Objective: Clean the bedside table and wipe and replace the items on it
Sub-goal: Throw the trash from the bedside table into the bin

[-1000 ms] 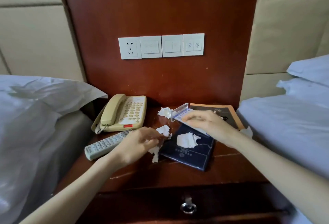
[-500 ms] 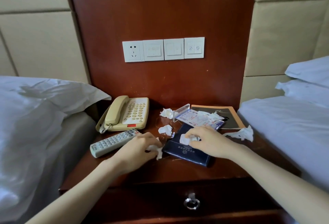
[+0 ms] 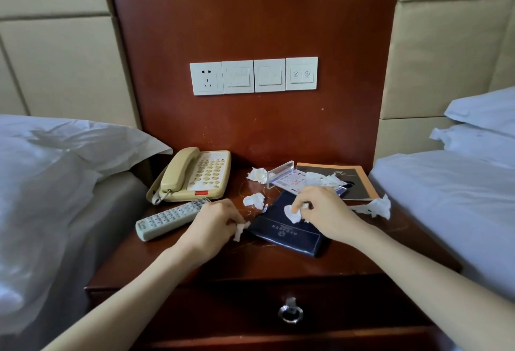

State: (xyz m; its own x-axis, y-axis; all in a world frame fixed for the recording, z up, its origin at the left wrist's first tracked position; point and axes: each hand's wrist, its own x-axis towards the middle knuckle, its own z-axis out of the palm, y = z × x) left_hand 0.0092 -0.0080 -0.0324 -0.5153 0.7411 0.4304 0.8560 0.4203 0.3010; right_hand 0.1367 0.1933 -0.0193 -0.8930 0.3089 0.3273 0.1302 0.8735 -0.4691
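Observation:
On the dark wooden bedside table (image 3: 278,261) lie a beige telephone (image 3: 195,175), a grey remote control (image 3: 170,218), a dark blue folder (image 3: 287,235), an orange-edged booklet (image 3: 348,180) and a clear acrylic card stand (image 3: 281,173). Crumpled white tissue scraps are scattered: one near the stand (image 3: 257,175), one mid-table (image 3: 254,200), one at the right edge (image 3: 374,207). My left hand (image 3: 214,221) pinches a small tissue scrap (image 3: 240,229) beside the folder. My right hand (image 3: 323,211) is closed on a tissue wad (image 3: 292,212) over the folder.
White-sheeted beds flank the table, left (image 3: 55,197) and right (image 3: 446,197). A row of white wall switches and a socket (image 3: 253,76) sits on the wooden panel above. A drawer with a metal ring pull (image 3: 289,313) is below the tabletop.
My right hand came back from the card stand to the folder and closed on the tissue wad lying there. My left hand stayed near the folder's left edge, holding its scrap.

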